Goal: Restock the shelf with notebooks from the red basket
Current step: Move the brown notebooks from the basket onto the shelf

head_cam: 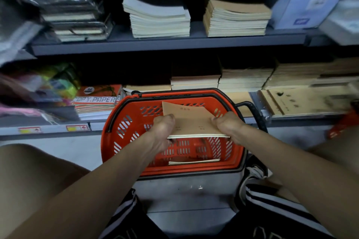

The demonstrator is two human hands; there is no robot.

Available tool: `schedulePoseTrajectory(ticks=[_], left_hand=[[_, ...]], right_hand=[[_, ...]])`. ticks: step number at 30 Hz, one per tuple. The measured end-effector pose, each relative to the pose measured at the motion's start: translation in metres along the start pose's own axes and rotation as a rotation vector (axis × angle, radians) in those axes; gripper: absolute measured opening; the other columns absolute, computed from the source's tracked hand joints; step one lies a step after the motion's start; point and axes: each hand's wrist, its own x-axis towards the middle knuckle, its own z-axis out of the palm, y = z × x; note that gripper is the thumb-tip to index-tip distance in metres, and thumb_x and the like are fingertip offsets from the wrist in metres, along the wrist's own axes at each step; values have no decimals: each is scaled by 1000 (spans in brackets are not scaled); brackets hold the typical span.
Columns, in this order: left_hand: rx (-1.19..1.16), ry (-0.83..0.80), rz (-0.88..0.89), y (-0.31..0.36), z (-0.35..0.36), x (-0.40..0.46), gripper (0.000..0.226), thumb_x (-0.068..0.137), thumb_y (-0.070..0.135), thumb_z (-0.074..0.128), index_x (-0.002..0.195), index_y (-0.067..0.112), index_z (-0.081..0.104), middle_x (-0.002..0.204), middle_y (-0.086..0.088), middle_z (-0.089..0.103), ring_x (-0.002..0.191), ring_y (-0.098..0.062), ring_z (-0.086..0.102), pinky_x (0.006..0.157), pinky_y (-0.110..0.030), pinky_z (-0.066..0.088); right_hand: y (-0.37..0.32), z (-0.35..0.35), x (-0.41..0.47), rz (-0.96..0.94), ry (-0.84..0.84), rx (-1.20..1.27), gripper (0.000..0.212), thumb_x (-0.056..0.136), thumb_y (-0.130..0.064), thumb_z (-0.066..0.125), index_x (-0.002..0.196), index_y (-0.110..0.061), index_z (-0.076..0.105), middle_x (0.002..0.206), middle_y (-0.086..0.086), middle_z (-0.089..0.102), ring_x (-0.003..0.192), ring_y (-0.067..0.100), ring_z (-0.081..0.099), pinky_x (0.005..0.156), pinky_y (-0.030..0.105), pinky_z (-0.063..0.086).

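A red basket stands on the floor in front of the shelf. Above its opening I hold a thin stack of brown-covered notebooks. My left hand grips the stack's left edge and my right hand grips its right edge, thumbs on the top cover. A few more notebooks lie flat at the bottom of the basket. On the upper shelf sit a white stack and a brown stack of notebooks.
The lower shelf holds copy paper packs, colourful packets at the left and several brown notebook stacks behind the basket. Wrapped books fill the upper left. My knees flank the basket; another red basket shows at the right.
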Motion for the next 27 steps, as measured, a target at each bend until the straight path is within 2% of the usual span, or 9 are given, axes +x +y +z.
schedulePoseTrajectory(ticks=[2,4,5,9,13,18,20,23,27], left_hand=[[5,-13,24,4,1,-13,46,99,21,45,145,12,45,135,-12,58,120,-31,57,83,-47,55],[12,-12,45,9,2,-23,50,99,21,46,148,11,40,142,-12,53,126,-33,52,106,-57,45],[17,-16,70,11,2,-28,50,99,22,46,148,11,38,141,-11,53,123,-31,53,107,-56,42],[7,-38,177,24,4,-55,42,100,24,44,140,12,41,122,-13,61,102,-29,62,80,-38,51],[11,-44,263,37,5,-65,59,81,37,51,132,9,44,123,-23,65,107,-41,67,95,-60,54],[28,-39,418,62,8,-84,55,78,35,52,127,12,47,121,-19,65,109,-40,65,95,-57,53],[5,-39,472,73,10,-78,62,70,36,55,126,9,50,120,-21,66,107,-42,66,90,-54,54],[-8,-37,483,95,14,-86,71,63,38,57,127,9,53,112,-16,69,104,-42,68,90,-56,54],[-21,-52,534,119,25,-133,48,79,25,51,122,3,53,99,-16,68,89,-35,69,74,-46,59]], right_hand=[[-6,-10,-10,-19,22,-6,27,105,-35,60,101,-8,62,91,9,70,82,24,69,68,29,51],[-12,-19,-20,-46,50,-16,30,105,-36,59,93,-9,59,90,9,69,79,24,67,62,28,50],[-15,-24,-27,-58,64,-17,31,105,-36,59,89,-9,58,89,10,69,77,24,66,61,28,50],[-24,-39,-44,-123,101,36,33,104,-35,58,96,-4,65,94,17,73,84,34,72,73,38,59],[-33,-55,-58,-193,124,117,38,105,-39,57,100,-2,68,94,17,74,85,34,72,74,41,60],[-49,-78,-76,-256,116,331,24,94,-31,65,96,-8,73,92,9,78,86,31,74,85,44,61],[-56,-89,-84,-289,104,432,21,91,-25,70,97,-6,76,93,9,79,85,30,74,75,38,57],[-63,-104,-99,-282,89,598,17,86,-18,70,95,-4,72,84,10,69,61,22,61,47,27,40],[-69,-122,-109,-284,111,726,14,81,-14,71,91,-6,67,79,11,52,48,13,37,41,22,26]])
